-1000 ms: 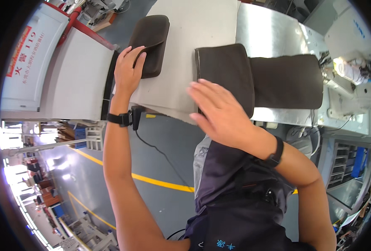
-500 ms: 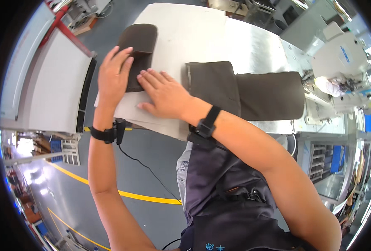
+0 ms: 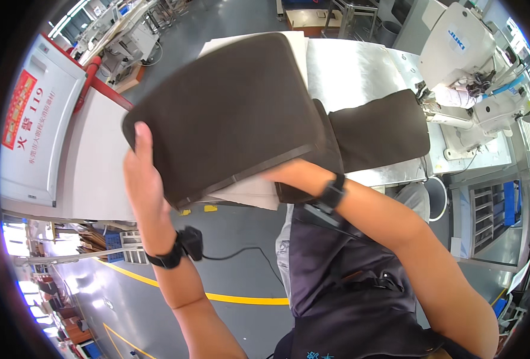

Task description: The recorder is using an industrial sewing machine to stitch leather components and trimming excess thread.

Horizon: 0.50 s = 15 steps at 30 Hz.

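Lifting step: left hand (image 3: 142, 179) grips dark brown fabric panel (image 3: 223, 113) by its left edge, raised above the tabletop (image 3: 361, 66); right hand hidden beneath it, grip unclear. Next move likely needs steady two-handed placement.

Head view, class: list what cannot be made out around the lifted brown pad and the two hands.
- Right hand: mostly hidden under the brown pad; its grip cannot be told.
- Left hand: fingers hidden behind the pad's edge.
- Table: its near part is covered by the pad.
- Second dark pad: its left end is overlapped.
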Each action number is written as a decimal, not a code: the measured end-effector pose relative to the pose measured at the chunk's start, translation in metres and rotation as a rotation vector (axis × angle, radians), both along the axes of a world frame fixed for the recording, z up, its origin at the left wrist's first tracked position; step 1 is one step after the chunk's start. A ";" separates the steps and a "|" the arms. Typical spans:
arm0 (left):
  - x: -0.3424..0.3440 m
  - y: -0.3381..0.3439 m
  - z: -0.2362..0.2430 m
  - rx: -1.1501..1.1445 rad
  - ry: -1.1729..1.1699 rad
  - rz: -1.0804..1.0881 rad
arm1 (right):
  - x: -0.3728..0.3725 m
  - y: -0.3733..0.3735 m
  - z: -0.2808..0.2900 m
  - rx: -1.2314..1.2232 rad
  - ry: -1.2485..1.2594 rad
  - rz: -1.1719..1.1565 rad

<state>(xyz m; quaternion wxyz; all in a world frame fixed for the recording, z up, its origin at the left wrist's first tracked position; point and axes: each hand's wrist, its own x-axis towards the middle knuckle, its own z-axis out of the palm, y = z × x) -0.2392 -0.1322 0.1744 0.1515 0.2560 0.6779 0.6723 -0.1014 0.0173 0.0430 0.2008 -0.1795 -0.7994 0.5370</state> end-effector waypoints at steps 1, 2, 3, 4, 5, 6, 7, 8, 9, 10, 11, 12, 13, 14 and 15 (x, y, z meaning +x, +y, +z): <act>0.015 -0.005 -0.010 -0.039 -0.054 -0.026 | 0.031 0.000 0.005 -0.257 0.158 -0.104; 0.029 -0.008 -0.021 -0.131 -0.028 -0.007 | 0.057 0.002 0.011 -0.560 0.314 -0.145; 0.043 -0.009 -0.031 -0.209 0.000 0.000 | 0.086 0.005 0.017 -0.777 0.420 -0.178; 0.061 -0.009 -0.043 -0.149 0.065 -0.037 | 0.116 0.009 0.023 -1.036 0.524 -0.182; 0.074 -0.009 -0.053 -0.205 0.039 -0.065 | 0.148 0.014 0.031 -1.197 0.570 -0.144; 0.087 -0.006 -0.061 -0.226 -0.005 -0.104 | 0.168 0.017 0.035 -1.122 0.498 -0.208; 0.099 -0.003 -0.069 -0.238 -0.056 -0.143 | 0.186 0.017 0.037 -1.020 0.477 -0.205; 0.109 0.002 -0.074 -0.238 -0.048 -0.192 | 0.202 0.015 0.038 -1.029 0.484 -0.245; 0.119 0.007 -0.079 -0.214 -0.099 -0.232 | 0.217 0.015 0.040 -0.941 0.453 -0.298; 0.128 0.013 -0.083 -0.185 -0.150 -0.264 | 0.231 0.015 0.040 -0.847 0.434 -0.340; 0.138 0.018 -0.086 -0.196 -0.144 -0.298 | 0.243 0.014 0.040 -0.851 0.435 -0.375; 0.148 0.025 -0.088 -0.182 -0.117 -0.306 | 0.254 0.013 0.038 -0.714 0.412 -0.450; 0.157 0.031 -0.089 -0.159 -0.094 -0.311 | 0.265 0.012 0.037 -0.585 0.381 -0.531; 0.167 0.038 -0.090 -0.135 -0.052 -0.332 | 0.279 0.011 0.036 -0.575 0.380 -0.547; 0.175 0.044 -0.090 -0.135 -0.023 -0.366 | 0.290 0.009 0.034 -0.577 0.392 -0.559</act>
